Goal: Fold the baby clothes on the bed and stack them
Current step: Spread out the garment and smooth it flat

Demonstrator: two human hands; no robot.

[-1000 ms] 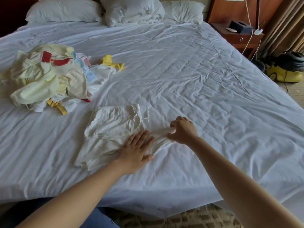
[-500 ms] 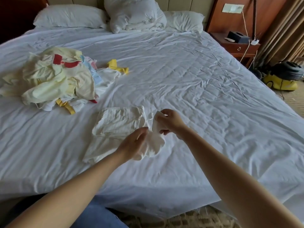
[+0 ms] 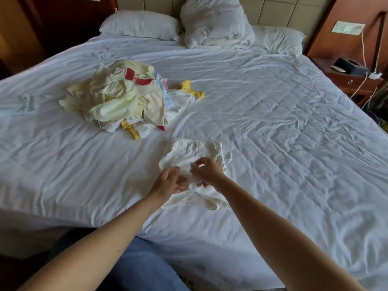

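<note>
Pinched in the right hand point(image 3: 206, 172): a raised bunch of the white baby garment point(image 3: 192, 151). Left hand point(image 3: 168, 182) curls onto the same bunch, apparently gripping too. Garment lies on the bed sheet point(image 3: 283, 127), nearer the person than the unfolded clothes pile point(image 3: 117, 95) and to its right. Risk: limp cloth lifted at one small point may drag the flat part askew, and white on white hides the edges.
</note>
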